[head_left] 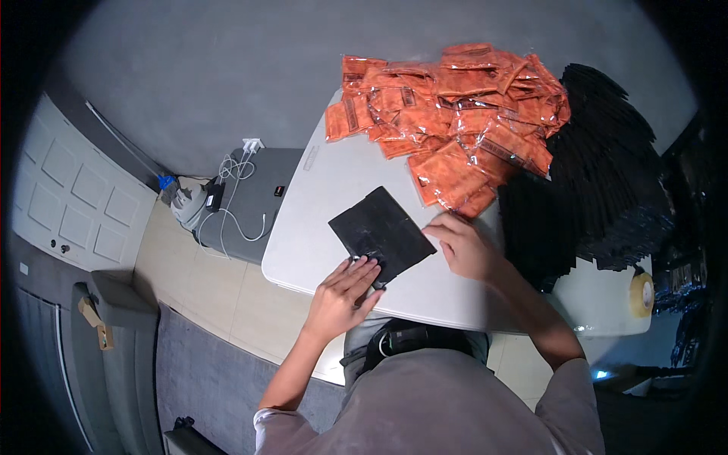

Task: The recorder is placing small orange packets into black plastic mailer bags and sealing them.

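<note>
On the white table (292, 227) lies a flat, dark plastic bag (375, 220), set at a slant. My left hand (349, 292) rests over its lower left part, fingers stretched out and lying flat. At the bag's right edge, my right hand (462, 246) has its fingers curled onto the edge, apparently gripping it. Just beyond the bag is a heap of orange items (455, 114) in clear plastic wrappers.
A tall pile of black bags (584, 167) covers the table's right, with a tape roll (641, 292) at its front edge. To the left are cables and a charger (214, 197) on a grey surface, a grey sofa (121, 341) and a white door (76, 189).
</note>
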A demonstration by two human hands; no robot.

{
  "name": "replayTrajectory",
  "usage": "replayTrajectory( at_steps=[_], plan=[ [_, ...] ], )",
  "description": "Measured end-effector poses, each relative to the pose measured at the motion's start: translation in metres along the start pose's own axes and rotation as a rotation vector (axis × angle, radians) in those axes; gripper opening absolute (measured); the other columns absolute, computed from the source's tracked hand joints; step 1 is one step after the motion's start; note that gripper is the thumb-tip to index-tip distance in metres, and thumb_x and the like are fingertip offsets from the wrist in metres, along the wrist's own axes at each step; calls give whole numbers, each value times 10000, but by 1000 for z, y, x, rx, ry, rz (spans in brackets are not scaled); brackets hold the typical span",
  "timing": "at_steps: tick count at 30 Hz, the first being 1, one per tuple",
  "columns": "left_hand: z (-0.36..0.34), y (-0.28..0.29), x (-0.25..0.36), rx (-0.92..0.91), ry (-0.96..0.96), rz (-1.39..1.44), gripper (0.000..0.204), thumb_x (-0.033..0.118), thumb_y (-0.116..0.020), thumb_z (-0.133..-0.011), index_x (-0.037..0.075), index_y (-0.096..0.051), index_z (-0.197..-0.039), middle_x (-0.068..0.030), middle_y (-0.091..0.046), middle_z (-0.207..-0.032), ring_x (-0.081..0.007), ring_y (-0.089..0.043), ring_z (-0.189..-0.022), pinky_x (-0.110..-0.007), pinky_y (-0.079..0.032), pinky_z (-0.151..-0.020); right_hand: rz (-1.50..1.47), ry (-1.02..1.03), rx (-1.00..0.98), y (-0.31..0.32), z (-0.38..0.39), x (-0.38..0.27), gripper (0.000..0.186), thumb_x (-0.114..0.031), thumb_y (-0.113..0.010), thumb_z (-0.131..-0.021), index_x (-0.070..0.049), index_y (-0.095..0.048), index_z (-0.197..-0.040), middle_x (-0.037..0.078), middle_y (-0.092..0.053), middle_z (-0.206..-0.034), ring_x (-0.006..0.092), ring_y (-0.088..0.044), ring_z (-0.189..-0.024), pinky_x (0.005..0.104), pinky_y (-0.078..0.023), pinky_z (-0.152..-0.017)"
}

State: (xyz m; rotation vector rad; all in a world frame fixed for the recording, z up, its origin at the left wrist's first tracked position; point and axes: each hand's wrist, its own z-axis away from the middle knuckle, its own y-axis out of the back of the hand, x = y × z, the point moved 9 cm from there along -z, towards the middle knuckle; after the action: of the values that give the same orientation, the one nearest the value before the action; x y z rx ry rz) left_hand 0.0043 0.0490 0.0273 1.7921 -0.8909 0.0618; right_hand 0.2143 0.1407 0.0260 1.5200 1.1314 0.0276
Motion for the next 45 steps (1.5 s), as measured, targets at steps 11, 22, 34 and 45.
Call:
replayTrajectory(
  at_steps=[11, 22, 34, 45],
  plan=[
    [0, -1, -4, -5, -184, -61, 155, 192, -861, -855, 74, -831, -951, -97, -795, -1172, -257, -744, -1170, -410, -607, -1012, -11, 90, 61, 2, 2, -7, 284, 89, -647, -865, -15, -771, -1098, 115, -696, -1090, 313, -686, -1029, 408, -554, -915],
    [8, -6, -7, -42, -245, -100, 194, 185, -833, -899, 20, -736, -868, -115, -781, -1212, -269, -720, -1221, -435, -584, -1050, 105, 146, -43, -3, 8, -16, 273, -13, -662, -873, -22, -783, -1118, 117, -718, -1148, 309, -672, -1095, 410, -553, -963],
    [-32, 54, -46, 567, 264, 625, 40, 13, -586, -1061, -19, -608, -1068, -71, -765, -911, -65, -665, -801, -239, -529, -778, -330, 35, 333, 41, -18, -40, 250, -51, -812, -897, 19, -774, -1134, 168, -773, -1125, 287, -751, -1043, 363, -573, -930],
    [-57, 36, -44, 340, 416, 942, 156, 99, -815, -958, -52, -800, -995, -26, -776, -840, -26, -623, -724, -218, -490, -625, -589, -237, 205, 35, -29, -18, 165, -97, -774, -987, 56, -748, -933, -16, -704, -817, 22, -570, -743, 217, -469, -666]
  ],
)
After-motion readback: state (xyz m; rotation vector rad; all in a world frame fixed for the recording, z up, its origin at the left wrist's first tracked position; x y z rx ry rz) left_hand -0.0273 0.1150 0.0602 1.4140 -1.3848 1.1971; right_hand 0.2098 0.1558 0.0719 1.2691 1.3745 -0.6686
